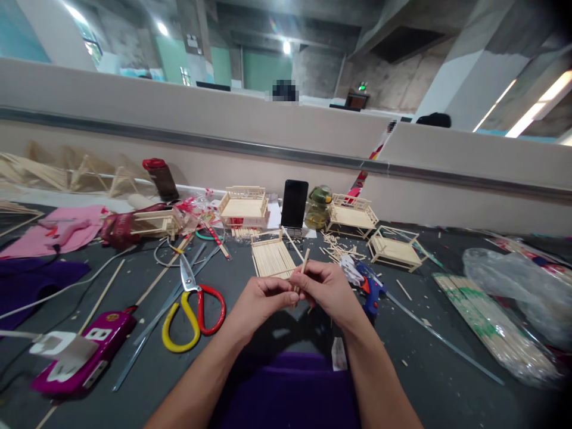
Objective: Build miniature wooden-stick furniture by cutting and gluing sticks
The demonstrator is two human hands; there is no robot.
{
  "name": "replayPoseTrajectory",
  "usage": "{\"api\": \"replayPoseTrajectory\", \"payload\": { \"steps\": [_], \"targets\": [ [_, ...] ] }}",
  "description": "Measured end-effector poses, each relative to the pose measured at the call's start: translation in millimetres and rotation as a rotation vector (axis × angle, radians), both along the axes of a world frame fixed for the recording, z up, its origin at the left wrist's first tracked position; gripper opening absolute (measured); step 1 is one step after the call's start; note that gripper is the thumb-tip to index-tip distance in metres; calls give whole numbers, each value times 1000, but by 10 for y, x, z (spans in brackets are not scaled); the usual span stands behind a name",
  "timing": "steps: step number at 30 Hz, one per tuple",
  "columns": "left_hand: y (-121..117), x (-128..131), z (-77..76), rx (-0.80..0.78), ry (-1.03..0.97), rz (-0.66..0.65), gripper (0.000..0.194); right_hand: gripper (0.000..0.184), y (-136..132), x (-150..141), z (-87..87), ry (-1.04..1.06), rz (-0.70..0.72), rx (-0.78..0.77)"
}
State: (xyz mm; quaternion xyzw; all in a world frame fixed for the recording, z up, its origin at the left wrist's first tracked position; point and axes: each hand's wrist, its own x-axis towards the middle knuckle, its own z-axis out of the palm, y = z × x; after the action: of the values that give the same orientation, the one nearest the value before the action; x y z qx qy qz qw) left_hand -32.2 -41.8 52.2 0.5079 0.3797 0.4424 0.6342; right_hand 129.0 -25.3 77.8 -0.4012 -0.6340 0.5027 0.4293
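My left hand (268, 298) and my right hand (322, 289) meet over the near middle of the table, fingers pinched together. A short wooden stick (305, 261) rises upright between the fingertips of my right hand. My left fingertips close around its lower end, partly hidden by the fingers. Just beyond the hands is a small slatted wooden model (272, 257) with thin posts at its far edge; whether the fingers touch it I cannot tell. Right of my right hand lies a blue glue gun (372, 290).
Scissors (190, 298) with red and yellow handles lie left, near a purple power strip (89, 351). A phone (294, 204) stands at the back between wooden models (243, 207). Bagged sticks (494, 319) lie right; loose stick pieces (339, 247) and a clear glue stick (442, 338) are nearer.
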Motion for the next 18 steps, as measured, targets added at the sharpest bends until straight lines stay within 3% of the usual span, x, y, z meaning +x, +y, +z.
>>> {"api": "replayPoseTrajectory", "payload": {
  "steps": [5, 9, 14, 18],
  "targets": [
    [-22, 86, -19, 77, 35, 37, 14, 22, -80, 92, 89, -95, -25, 60],
    [-18, 187, -133, 117, 80, 0, 18, 12, -185, 230, 70, -202, -37, 53],
    [31, 253, -404, 184, 392, -26, 29, 16, -260, 311, -166, -430, -95, 188],
    [51, 231, -501, 286, 670, -48, 26, 16, -260, 309, -355, -501, -71, 190]
  ]
}}
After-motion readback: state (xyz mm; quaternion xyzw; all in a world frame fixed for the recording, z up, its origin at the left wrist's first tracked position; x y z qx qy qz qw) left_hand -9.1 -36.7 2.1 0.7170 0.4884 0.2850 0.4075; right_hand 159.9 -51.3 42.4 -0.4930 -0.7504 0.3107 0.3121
